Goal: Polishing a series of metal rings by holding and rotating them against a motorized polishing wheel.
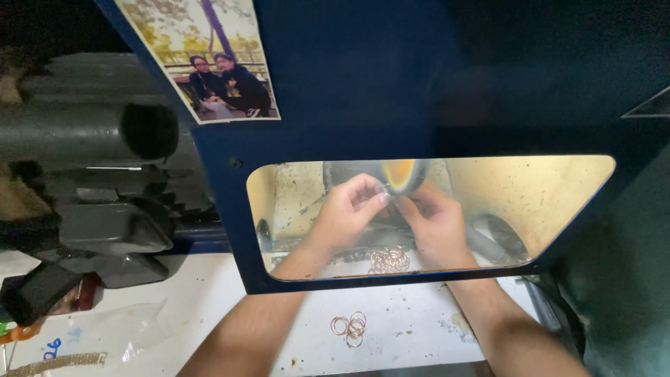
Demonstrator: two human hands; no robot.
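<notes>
A: What's the biggest thing in view?

B: A dark blue guard panel fills the far side, with a clear window cut in its lower part. A photograph is stuck on it, up at the left.

A: And below it?

B: A white bench top on the near side. Dark machine housing stands to the left.

A: Where are the hands?

B: Both reach under the panel and show through the window. The left hand and right hand meet just beneath a spinning buffing wheel, fingertips pinched together on something tiny. I cannot tell what it is; it is hidden by the fingers.

A: Anything small nearby?

B: A heap of thin coppery rings lies behind the window, between the wrists. A smaller cluster of loose rings sits nearer, on the bench between the forearms.
</notes>
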